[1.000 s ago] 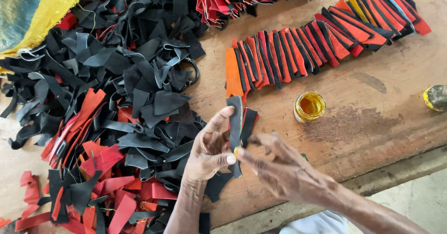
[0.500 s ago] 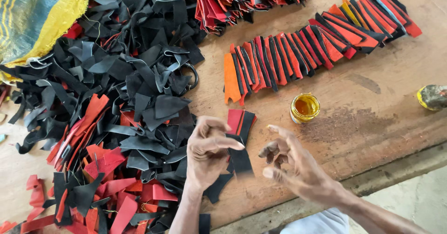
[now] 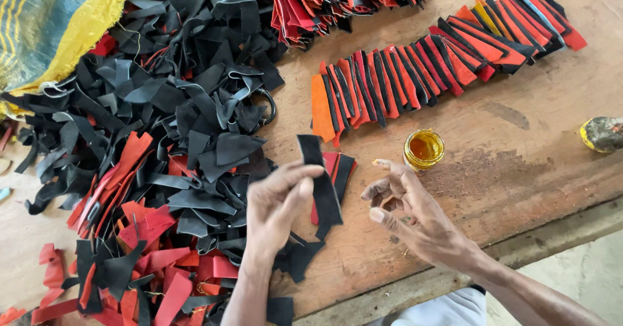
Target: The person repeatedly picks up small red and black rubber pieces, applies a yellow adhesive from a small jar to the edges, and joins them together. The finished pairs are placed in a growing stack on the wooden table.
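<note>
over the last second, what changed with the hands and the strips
The left hand has lifted a black strip off the small red and black stack and holds it up in its grip. The right hand, which met the left over a strip before, has drawn away to the right and is open and empty. The glue jar, the row of strips and the scrap heap stayed put.

You get bright, even daylight here, with only soft, short shadows under the scraps and no harsh glare. Your left hand [image 3: 276,199] and the black strip [image 3: 321,183] it holds are smeared by motion blur, while the wooden table [image 3: 519,138] stays sharp.
</note>
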